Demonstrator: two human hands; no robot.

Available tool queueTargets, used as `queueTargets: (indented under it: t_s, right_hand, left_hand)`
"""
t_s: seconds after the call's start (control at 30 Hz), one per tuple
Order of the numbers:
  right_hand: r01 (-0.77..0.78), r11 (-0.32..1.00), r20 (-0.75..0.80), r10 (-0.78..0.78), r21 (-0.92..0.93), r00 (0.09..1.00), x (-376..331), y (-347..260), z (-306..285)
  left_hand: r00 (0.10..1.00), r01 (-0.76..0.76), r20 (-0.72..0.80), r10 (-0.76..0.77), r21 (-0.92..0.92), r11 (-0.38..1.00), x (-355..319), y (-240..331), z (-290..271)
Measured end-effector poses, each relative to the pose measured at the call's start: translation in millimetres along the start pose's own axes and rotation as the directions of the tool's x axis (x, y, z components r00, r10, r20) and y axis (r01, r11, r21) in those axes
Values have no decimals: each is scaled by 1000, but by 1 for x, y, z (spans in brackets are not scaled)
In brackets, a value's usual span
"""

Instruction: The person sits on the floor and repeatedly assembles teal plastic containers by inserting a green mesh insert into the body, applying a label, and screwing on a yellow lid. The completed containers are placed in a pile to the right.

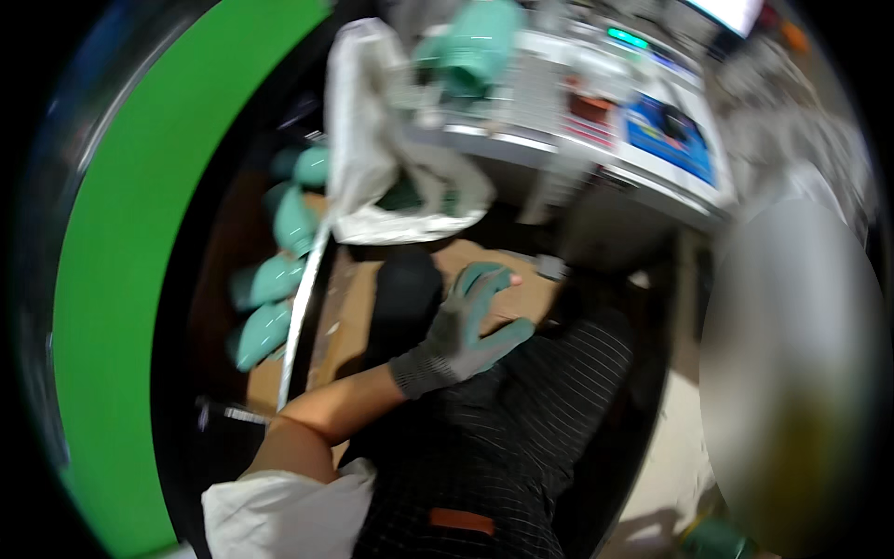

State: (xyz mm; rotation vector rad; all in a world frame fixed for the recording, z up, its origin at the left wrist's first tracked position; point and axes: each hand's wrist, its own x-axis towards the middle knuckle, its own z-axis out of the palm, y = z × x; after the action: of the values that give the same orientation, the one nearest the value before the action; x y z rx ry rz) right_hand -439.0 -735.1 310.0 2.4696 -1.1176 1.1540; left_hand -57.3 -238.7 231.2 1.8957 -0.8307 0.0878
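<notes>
My left hand (458, 331), in a grey glove with a teal coating, hovers above my lap with its fingers apart. It holds nothing that I can see; one bare fingertip pokes out of the glove. Beyond and below the fingers lies brown cardboard (520, 303). My right hand does not show. Several glossy teal rounded pieces (265, 333) form a row to the left, behind a pale metal edge (303, 317). Farther off, a larger teal hollow piece (475, 51) rests on the white workbench (643, 186), blurred by motion.
A white sack (358, 140) hangs open at the bench's near left corner. A green curved surface (121, 279) runs along the left. Close on the right looms a blurred silvery-white object (792, 354). A blue sheet (666, 135) with a dark item lies on the bench.
</notes>
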Motion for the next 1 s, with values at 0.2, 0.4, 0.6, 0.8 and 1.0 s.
queueTargets:
  t_s: [0.2,0.4,0.6,0.8,1.0]
  right_hand:
    - [19,960,134,19,-281,991,-24,23,10]
    - [-115,936,-79,93,-334,992,45,-49,3]
    - [-178,709,-100,150,-682,984,-71,-55,-22]
    - [24,737,61,23,-675,998,-32,-31,18]
    - [273,917,9,-288,291,958,-92,-247,62]
  left_hand:
    - [884,333,-375,-278,87,939,-34,-123,-66]
    - [568,761,-645,-511,175,625,-139,-367,-203]
    - [532,833,-661,-530,293,470,-167,-445,-298]
    - [451,870,-710,-541,215,444,-220,-472,-357]
    - [325,781,-780,-534,-96,617,-249,-344,-340]
